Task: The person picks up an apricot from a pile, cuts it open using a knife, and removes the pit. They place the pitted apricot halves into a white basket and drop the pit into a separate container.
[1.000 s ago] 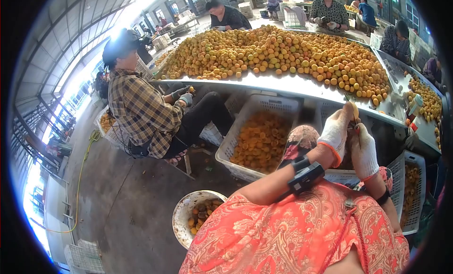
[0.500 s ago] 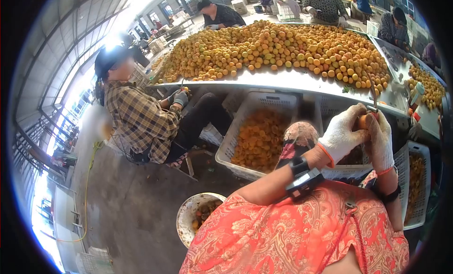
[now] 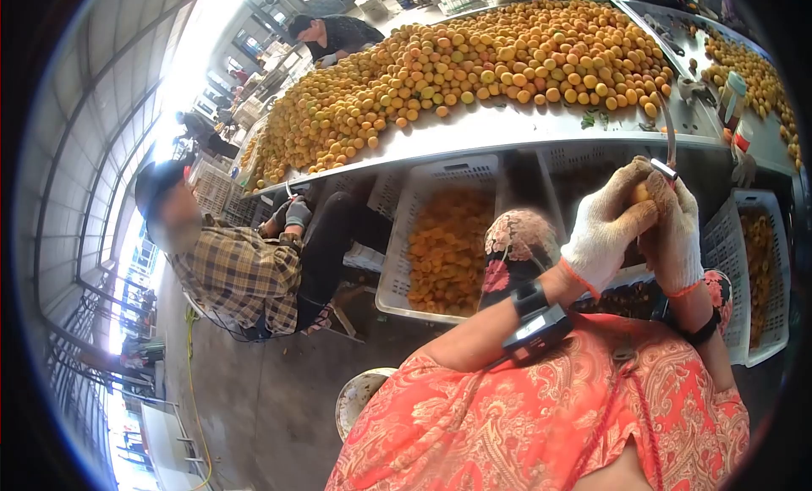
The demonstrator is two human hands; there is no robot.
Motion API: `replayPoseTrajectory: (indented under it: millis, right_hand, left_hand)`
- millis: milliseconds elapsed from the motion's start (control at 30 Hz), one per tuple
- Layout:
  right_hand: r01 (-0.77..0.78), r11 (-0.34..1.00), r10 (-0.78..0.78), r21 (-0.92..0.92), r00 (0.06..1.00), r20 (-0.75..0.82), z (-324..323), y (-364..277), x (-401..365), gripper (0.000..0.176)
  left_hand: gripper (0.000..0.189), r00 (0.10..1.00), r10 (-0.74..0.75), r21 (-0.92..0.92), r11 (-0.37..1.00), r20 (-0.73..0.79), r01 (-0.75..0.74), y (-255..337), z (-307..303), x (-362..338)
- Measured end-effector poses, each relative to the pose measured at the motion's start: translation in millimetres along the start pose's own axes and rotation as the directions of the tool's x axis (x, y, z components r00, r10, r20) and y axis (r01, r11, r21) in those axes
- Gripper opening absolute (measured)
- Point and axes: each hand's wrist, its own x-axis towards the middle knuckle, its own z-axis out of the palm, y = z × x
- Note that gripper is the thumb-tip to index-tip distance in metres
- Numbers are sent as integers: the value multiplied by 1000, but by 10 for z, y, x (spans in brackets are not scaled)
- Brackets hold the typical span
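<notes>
My left hand, in a stained white glove, is closed round an apricot, most of which the fingers hide. Pressed close beside it, my gloved right hand grips a knife with a thin curved blade that points upward. A bright metal collar shows at the base of the blade. Both hands meet above my lap, in front of the table edge. Whether the blade touches the apricot is hidden by the fingers.
A large heap of apricots covers the metal table. Below stand white crates, one with orange fruit pieces, another crate at right. A bucket is by my left side. A co-worker in a plaid shirt sits at left.
The view has tilted and turned, so the table and co-worker sit differently in it. My hands stay together; the apricot is now more covered by the fingers.
</notes>
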Motion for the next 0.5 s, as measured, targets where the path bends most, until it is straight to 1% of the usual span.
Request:
replayPoseTrajectory:
  millis: [33, 100, 133, 167, 200, 233, 300, 367, 400, 433, 467, 500]
  right_hand:
    - [9, 1000, -9, -16, 1000, -11, -29, 14, 36, 29]
    - [-4, 1000, 4, -8, 1000, -24, -101, 94, 107, 30]
    - [7, 1000, -7, 1, 1000, -17, -161, 172, 167, 30]
    - [16, 1000, -16, 10, 1000, -9, -220, 235, 215, 31]
    - [6, 1000, -6, 13, 1000, -16, -277, 276, 246, 31]
    - [2, 1000, -2, 13, 1000, -4, -331, 314, 268, 32]
    - [-6, 1000, 6, 16, 1000, 5, -368, 367, 312, 33]
    - [6, 997, -5, 75, 1000, -17, -359, 411, 359, 33]
    - [3, 997, -2, 77, 1000, -19, -371, 453, 380, 33]
    - [80, 996, -79, 48, 996, -27, -388, 509, 406, 32]
    - [157, 987, -157, 18, 987, -32, -391, 538, 426, 31]
    - [155, 988, -154, 19, 988, -32, -386, 517, 435, 31]
  left_hand:
    - [47, 1000, -11, -2, 1000, 2, 11, -38, -10, 44]
    - [41, 999, 51, 177, 983, -18, -47, -84, -28, 122]
    - [41, 999, 41, 178, 983, -20, -37, -70, -53, 149]
    - [38, 999, 45, 349, 936, 14, -47, 18, -60, 168]
    - [36, 998, 42, 507, 860, 48, -61, 50, -72, 188]
    - [36, 999, 30, 506, 861, 43, -48, -2, -96, 211]
    - [33, 983, 156, 648, 739, 100, -183, -157, -153, 266]
    - [32, 983, 162, 665, 725, 87, -178, -266, -179, 306]
    - [33, 992, 123, 595, 795, 36, -120, -283, -162, 323]
    - [33, 997, 80, 516, 854, -11, -63, -303, -150, 340]
    - [33, 997, 78, 517, 854, -13, -60, -326, -148, 348]
    - [33, 996, 72, 500, 865, -50, -37, -350, -146, 352]
